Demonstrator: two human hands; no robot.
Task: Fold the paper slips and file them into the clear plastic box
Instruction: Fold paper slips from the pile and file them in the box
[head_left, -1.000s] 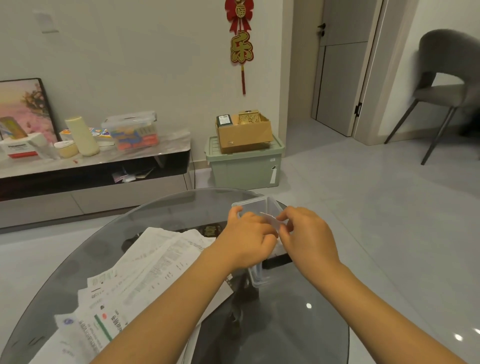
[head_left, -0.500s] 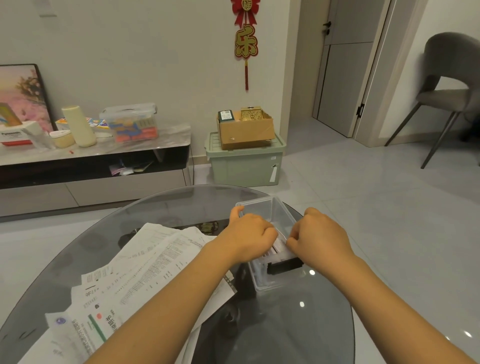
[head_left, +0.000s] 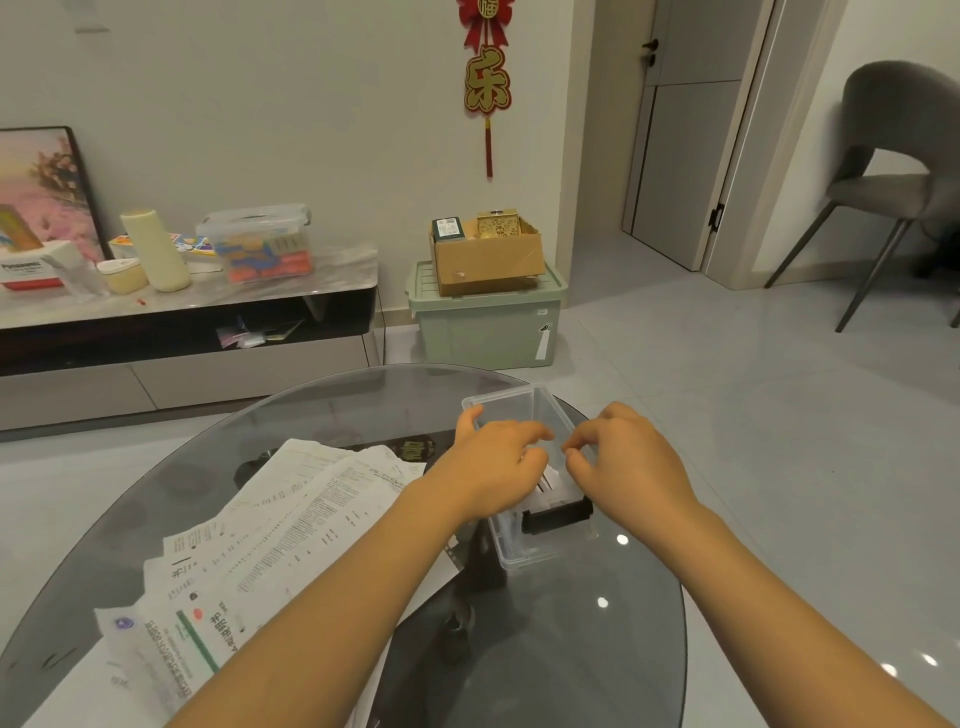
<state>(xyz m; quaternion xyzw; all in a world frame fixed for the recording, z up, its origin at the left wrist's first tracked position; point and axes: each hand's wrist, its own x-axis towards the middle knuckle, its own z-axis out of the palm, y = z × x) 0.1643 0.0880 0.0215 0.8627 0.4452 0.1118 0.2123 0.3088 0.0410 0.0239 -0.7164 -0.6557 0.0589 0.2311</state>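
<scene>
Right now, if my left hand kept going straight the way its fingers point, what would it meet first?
Probably your right hand: the left hand points across the clear plastic box toward it, fingertips nearly touching, though depth is unclear.

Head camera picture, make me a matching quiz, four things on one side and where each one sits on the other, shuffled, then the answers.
1. clear box
2. paper pile
3. cardboard box
4. grey chair

A. on the green bin
B. floor, far right
C. glass table, under both hands
D. glass table, left of the left hand

Pairs: 1-C, 2-D, 3-A, 4-B
</scene>
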